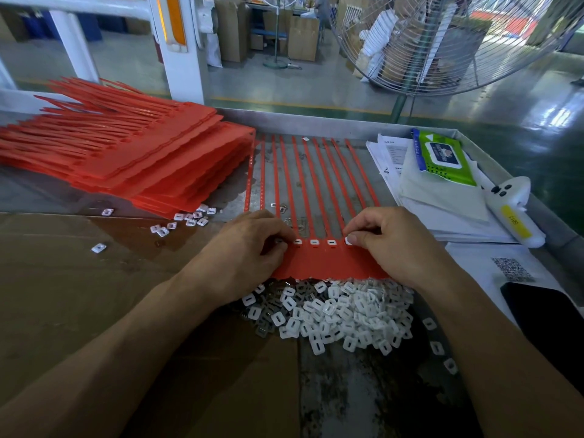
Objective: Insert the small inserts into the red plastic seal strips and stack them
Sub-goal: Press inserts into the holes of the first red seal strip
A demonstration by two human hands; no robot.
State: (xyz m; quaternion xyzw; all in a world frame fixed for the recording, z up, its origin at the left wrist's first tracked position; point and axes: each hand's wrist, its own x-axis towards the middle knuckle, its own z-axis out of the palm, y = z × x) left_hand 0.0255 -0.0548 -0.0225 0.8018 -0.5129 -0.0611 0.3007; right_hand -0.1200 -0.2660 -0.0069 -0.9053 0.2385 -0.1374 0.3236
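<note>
**At a factory table: two hands pressing white inserts into a red seal strip sheet**

On a metal table (331, 123), a red sheet of joined seal strips (325, 260) lies flat in front of the person, its long thin tails running away toward the far edge. Both hands rest on the sheet's head end. The left hand (252, 245) has its fingers curled down onto the left part of the row of slots. The right hand (392, 241) pinches a small white insert (349, 240) between thumb and forefinger at the right end of that row. Between the hands, three white inserts (315, 241) already sit in their slots.

Just below the sheet, touching its near edge, is a loose heap of white inserts (341, 314). A few more lie scattered to the left on brown cardboard (79, 279).

To the far left stands a tall stack of finished red strips (132, 153). On the right lie papers (442, 197), a green pack of wipes (442, 156) and a white handheld device (515, 213). A large fan (448, 42) stands beyond the table.
</note>
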